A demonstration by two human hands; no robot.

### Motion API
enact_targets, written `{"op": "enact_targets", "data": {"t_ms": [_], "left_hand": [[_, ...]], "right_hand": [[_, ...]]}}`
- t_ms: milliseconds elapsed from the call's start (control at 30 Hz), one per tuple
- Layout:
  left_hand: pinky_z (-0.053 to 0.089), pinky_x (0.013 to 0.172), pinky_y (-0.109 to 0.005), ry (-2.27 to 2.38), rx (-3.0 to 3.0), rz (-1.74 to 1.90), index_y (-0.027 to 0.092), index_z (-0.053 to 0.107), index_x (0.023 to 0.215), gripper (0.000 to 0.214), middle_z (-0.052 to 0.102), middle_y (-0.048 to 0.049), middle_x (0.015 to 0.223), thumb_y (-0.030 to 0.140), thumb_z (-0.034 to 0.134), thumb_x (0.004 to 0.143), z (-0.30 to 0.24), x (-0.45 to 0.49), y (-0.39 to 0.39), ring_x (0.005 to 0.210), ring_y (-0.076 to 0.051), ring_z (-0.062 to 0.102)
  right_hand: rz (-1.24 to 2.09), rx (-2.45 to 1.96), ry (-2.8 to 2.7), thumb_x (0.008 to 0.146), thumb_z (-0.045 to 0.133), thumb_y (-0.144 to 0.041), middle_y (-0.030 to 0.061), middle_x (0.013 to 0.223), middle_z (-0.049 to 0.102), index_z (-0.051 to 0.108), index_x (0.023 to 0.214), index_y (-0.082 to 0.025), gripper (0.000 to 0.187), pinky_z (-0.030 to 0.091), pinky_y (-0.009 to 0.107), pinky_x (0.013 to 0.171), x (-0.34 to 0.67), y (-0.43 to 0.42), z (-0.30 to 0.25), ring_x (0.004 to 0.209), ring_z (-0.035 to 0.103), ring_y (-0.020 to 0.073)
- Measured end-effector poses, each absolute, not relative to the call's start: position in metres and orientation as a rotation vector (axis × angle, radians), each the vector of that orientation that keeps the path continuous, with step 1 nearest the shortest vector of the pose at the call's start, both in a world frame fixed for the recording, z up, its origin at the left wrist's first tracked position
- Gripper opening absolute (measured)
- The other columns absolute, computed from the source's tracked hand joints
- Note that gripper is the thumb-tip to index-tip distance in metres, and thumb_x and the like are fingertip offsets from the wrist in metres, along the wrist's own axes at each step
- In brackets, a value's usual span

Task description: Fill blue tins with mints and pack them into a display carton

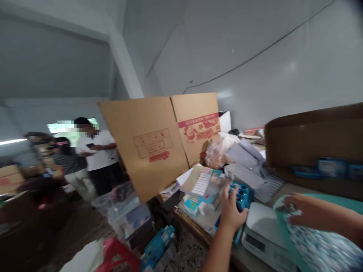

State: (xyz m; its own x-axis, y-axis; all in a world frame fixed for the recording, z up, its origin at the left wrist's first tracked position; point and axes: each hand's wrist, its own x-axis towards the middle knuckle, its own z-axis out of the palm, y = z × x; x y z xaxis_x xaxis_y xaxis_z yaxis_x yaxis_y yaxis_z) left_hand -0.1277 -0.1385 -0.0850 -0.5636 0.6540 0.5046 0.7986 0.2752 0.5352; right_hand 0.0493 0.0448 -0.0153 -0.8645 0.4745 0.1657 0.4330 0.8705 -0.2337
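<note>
The left forearm rises from the bottom edge, and the left hand (231, 209) bends over a blue box (242, 195) with round openings, fingers spread along its left side and thumb at its near right; the grasp is fairly wide, and the hand holds the box at the table (202, 222). The right forearm comes in level from the right edge, across a teal basin (326, 197) filled with small packets (314, 247). The right hand (293, 207) hangs above the basin's left side with its fingers curled narrowly; blur hides whether anything is pinched there, so I cannot tell.

A white scale (258, 232) stands between box and basin, close to both hands. Behind the basin, a brown carton (312, 139) holds more blue cartons (331, 167). Papers (200, 183) and a plastic bag (217, 153) crowd the area beyond the left hand, while large cardboard flaps (150, 143) partly screen a person in a white shirt (98, 149).
</note>
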Motion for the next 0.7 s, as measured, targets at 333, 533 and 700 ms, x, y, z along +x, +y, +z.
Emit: {"op": "enact_targets", "data": {"t_ms": [333,533,700], "left_hand": [[0.034,0.119,-0.048,-2.344,-1.367,-1.317,0.026,0.063,0.128,0.065,0.044,-0.0090,0.149,0.026,0.081,0.066,-0.079,-0.140,-0.134,0.140,-0.033,0.043],[0.032,0.119,-0.050,-2.333,-1.346,-1.289,0.023,0.059,0.132,0.061,0.037,-0.0121,0.155,0.027,0.075,0.073,-0.079,-0.138,-0.136,0.143,-0.034,0.038],[0.024,0.121,-0.055,-2.294,-1.272,-1.182,0.023,0.046,0.144,0.083,0.014,-0.0167,0.163,0.023,0.079,0.068,-0.089,-0.142,-0.132,0.150,-0.040,0.020]], "right_hand": [[0.434,-0.643,-3.147,0.066,0.078,-0.040,0.0077,0.105,0.072,0.074,0.101,-0.021,0.040,0.042,0.029,0.067,0.070,0.024,0.037,0.093,0.066,0.0275],[0.486,-0.718,-3.161,0.065,0.081,-0.035,0.0010,0.094,0.073,0.074,0.099,-0.027,0.036,0.037,0.025,0.059,0.068,0.022,0.037,0.082,0.066,0.0215],[0.477,-0.753,-3.203,0.064,0.080,-0.027,-0.0014,0.089,0.074,0.076,0.090,-0.029,0.027,0.037,0.025,0.057,0.071,0.021,0.041,0.079,0.068,0.0206]]}}
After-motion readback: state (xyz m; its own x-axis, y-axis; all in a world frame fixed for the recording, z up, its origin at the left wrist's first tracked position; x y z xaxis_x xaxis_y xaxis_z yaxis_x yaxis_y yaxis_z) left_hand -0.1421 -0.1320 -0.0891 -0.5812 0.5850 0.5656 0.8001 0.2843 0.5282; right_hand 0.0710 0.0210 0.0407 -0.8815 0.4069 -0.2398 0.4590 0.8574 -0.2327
